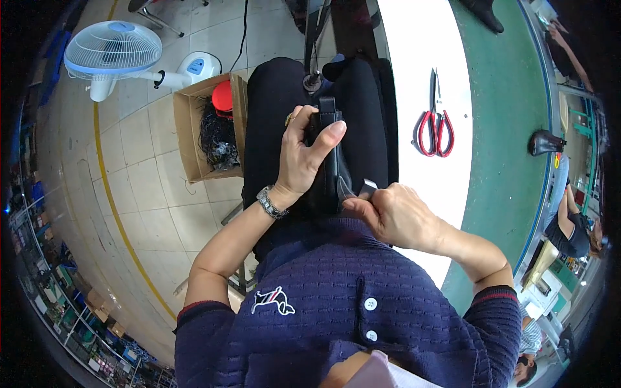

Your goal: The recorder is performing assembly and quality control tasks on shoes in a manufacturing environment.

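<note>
A black leather-like case (330, 174) with a strap at its far end rests upright over my lap. My left hand (303, 154) is closed around its upper part, the thumb pressed on top. By the case's near right side, my right hand (404, 216) is closed on a small silver metal tool (367, 189). The tool's flat end sticks out past my fingers and the rest is hidden in them. A thin shiny curved piece (345, 188) shows between the case and my right thumb; I cannot tell whether it belongs to the tool.
Red-handled scissors (435, 123) lie on the white tabletop (414, 39) at my right. On the left stands a cardboard box (187, 145) with black scraps and a red round object (222, 96). Beyond it is a fan (115, 55). Other people sit at the far right, past a green surface (504, 161).
</note>
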Motion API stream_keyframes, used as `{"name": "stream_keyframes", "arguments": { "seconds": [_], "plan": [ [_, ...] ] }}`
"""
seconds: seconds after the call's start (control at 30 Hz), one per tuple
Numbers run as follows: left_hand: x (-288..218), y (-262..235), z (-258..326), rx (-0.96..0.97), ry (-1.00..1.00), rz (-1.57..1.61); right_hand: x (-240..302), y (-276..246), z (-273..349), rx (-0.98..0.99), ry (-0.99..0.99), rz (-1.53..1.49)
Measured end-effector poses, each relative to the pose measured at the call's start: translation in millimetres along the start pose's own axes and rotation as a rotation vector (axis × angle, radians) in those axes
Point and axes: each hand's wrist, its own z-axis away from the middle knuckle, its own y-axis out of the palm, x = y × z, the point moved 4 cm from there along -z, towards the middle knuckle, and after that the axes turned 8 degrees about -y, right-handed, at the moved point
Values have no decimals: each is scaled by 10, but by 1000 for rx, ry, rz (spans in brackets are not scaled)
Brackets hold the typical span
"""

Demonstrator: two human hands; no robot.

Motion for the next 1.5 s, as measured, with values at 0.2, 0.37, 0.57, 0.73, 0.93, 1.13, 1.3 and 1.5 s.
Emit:
{"name": "stream_keyframes", "arguments": {
  "seconds": [0.2, 0.37, 0.57, 0.73, 0.93, 1.13, 1.3, 1.5],
  "plan": [
    [42, -49, -114, 16, 75, 75, -148, -72, -58, 14, 113, -320],
    [51, -60, -97, 59, 70, 56, -341, 1, -46, 66, 72, -661],
    [-22, 15, -10, -14, 135, 34, -325, -107, -127, 291, 51, -624],
    [-57, 40, 77, -11, 101, -45, -211, -281, -122, 386, 169, -162],
    [-54, 19, 61, -30, 100, -72, -91, -278, -103, 270, 198, 26],
    [-16, 25, 5, -77, 79, -62, -108, -48, -41, 38, 195, -317],
    [-48, 23, -37, -54, 60, -98, -85, 6, 2, -68, 142, -129],
    [106, -4, -139, 40, 14, 73, -110, -84, -50, -132, -19, 72]
  ]
}}
